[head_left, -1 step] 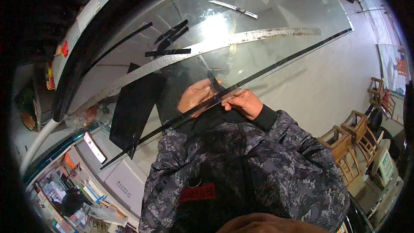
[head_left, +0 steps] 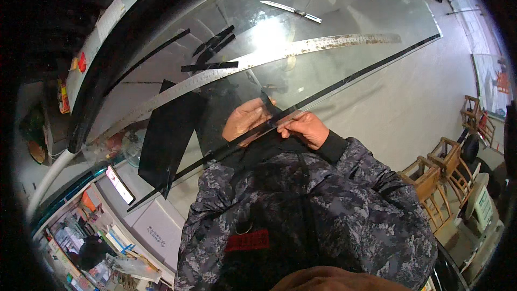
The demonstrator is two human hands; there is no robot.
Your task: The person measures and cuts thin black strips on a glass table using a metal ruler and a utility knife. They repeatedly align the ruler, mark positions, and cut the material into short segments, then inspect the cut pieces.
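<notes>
Pinched a narrow black strip (head_left: pixel 366 74) along the near edge of the clear glass tabletop (head_left: pixel 377 21) between right hand's (head_left: pixel 308 128) fingertips. Curled the left hand (head_left: pixel 243 120) loosely beside that strip — could not tell its hold. Saw a rust-spotted steel ruler (head_left: pixel 318 44) farther in, a slim silver cutter (head_left: pixel 293 11) toward the far edge.

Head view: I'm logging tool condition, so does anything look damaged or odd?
Yes: on the glass sheet, the long metal ruler has brown, rust-like blotches, mostly toward its right end. Its curve may be only fisheye distortion.
</notes>
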